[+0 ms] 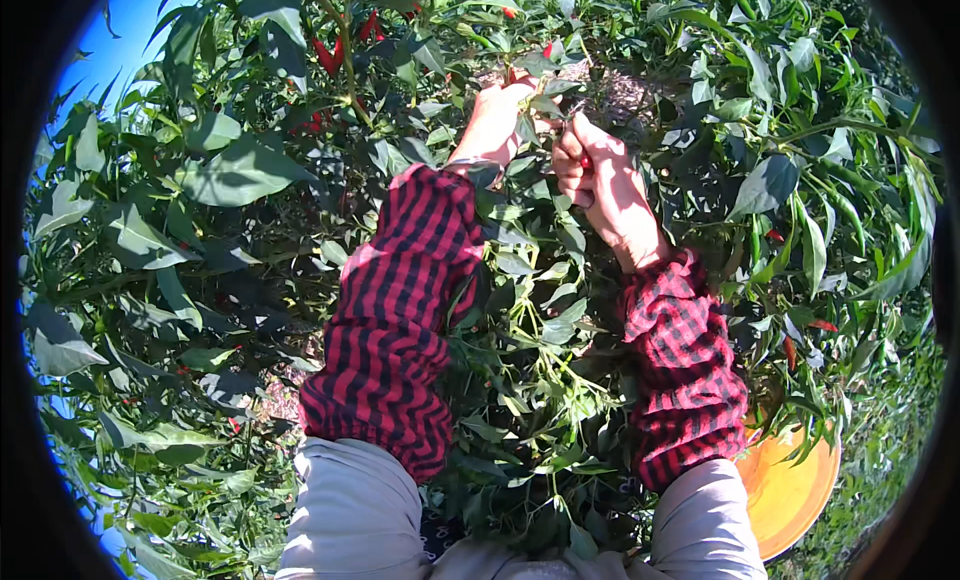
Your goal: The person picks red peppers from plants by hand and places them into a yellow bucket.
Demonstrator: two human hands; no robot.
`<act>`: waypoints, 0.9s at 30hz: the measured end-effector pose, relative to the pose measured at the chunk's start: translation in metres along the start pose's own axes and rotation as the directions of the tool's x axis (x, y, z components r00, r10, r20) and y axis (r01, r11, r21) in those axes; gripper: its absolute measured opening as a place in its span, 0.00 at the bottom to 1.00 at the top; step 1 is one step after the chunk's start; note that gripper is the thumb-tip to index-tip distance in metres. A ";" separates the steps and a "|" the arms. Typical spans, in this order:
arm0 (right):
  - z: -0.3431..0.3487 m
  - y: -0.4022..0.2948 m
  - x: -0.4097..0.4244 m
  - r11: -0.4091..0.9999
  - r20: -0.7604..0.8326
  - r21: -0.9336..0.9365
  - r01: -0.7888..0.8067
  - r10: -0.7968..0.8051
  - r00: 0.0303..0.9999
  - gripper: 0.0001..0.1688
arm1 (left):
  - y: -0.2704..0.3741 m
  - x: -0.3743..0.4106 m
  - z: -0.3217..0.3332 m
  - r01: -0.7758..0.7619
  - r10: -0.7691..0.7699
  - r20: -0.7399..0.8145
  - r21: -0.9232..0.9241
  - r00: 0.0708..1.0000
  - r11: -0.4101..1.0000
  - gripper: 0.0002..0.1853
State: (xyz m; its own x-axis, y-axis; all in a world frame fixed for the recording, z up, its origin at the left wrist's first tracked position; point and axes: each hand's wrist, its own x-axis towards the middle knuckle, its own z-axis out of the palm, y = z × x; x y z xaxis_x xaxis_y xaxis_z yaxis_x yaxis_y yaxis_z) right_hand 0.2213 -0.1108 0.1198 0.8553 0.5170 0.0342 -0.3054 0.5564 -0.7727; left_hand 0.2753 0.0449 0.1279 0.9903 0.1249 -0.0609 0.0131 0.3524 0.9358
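My left hand [499,118] reaches in among the leaves of a chili pepper plant [536,197] at the upper middle, its fingertips partly behind a leaf. A bit of red shows at those fingers; whether they grip it I cannot tell. Just to the right, my right hand [600,167] is curled with thumb and forefinger pinched together near a thin stem. A red chili pepper [586,162] shows between its curled fingers. Red checked sleeves cover both forearms.
More red chili peppers [328,57] hang at the upper left. Leafy branches [832,129] crowd both sides, with long green peppers at the right. An orange plastic basin [787,490] stands at the lower right, partly behind leaves and my sleeve. Dry ground [630,92] shows beyond my hands.
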 end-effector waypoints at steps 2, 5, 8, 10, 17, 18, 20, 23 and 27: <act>0.018 -0.010 -0.008 0.950 -0.102 -0.242 0.199 -0.229 0.968 0.17 | 0.000 -0.019 -0.011 -0.067 0.061 0.075 0.080 0.995 0.995 0.10; 0.018 -0.021 0.001 0.568 0.012 -0.715 0.407 -0.572 0.820 0.11 | 0.000 -0.041 0.002 -0.102 0.105 0.052 -0.043 0.993 0.994 0.09; 0.028 -0.015 0.003 0.200 0.203 -0.880 0.432 -0.663 0.720 0.12 | -0.005 -0.057 0.008 -0.265 0.259 0.058 0.143 0.964 0.954 0.09; 0.039 -0.011 0.001 0.041 0.279 -0.921 0.389 -0.626 0.728 0.13 | -0.017 -0.064 0.002 -0.438 0.429 0.107 0.089 0.897 0.894 0.11; 0.035 -0.008 0.003 0.099 0.228 -0.951 0.291 -0.409 0.884 0.12 | -0.027 -0.087 -0.015 -0.202 0.217 0.122 -0.129 0.968 0.971 0.24; 0.043 -0.002 0.004 0.149 0.303 -0.908 0.392 -0.414 0.858 0.13 | -0.039 -0.079 -0.051 -0.279 0.344 0.305 -0.238 0.888 0.931 0.20; 0.031 -0.006 0.001 0.149 0.341 -0.892 0.426 -0.397 0.852 0.17 | -0.024 -0.090 -0.043 -0.634 0.554 0.355 0.616 0.753 0.467 0.15; 0.016 0.002 0.003 -0.077 0.587 -0.777 0.624 -0.445 0.676 0.19 | -0.025 -0.096 -0.044 -0.583 0.460 0.389 0.692 0.798 0.426 0.17; 0.024 0.001 0.010 0.051 0.468 -0.848 0.528 -0.395 0.790 0.17 | -0.027 -0.094 -0.056 -0.681 0.481 0.667 0.710 0.569 -0.180 0.17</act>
State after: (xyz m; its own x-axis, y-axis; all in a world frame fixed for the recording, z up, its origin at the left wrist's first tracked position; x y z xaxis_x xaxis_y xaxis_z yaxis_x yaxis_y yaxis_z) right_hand 0.2188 -0.0893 0.1348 0.6009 0.4932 0.6290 0.7905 -0.2501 -0.5590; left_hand 0.1742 0.0761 0.0889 0.6616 -0.3786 0.6472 -0.5786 -0.8068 0.1194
